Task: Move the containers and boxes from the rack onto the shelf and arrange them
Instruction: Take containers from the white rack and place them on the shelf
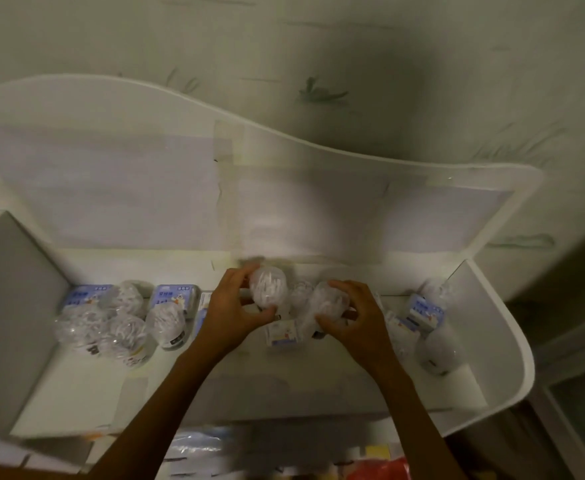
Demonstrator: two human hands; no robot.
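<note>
Arranging step, mid-shelf (pixel 492 306): left hand (pixel 230 315) curled round clear container (pixel 268 288), right hand (pixel 350 315) curled on second clear container (pixel 329 299), both nr back edge, centre. Small box (pixel 282 336) just in front. Next, prob.: seat both upright beside L-side row.

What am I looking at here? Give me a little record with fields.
place: white shelf against a wall
left hand: grips a clear tub of white sticks
right hand: grips another clear container
left group: clear tubs and blue boxes standing together
right group: more tubs and a blue box
sharpness: blurred, labels unreadable
</note>
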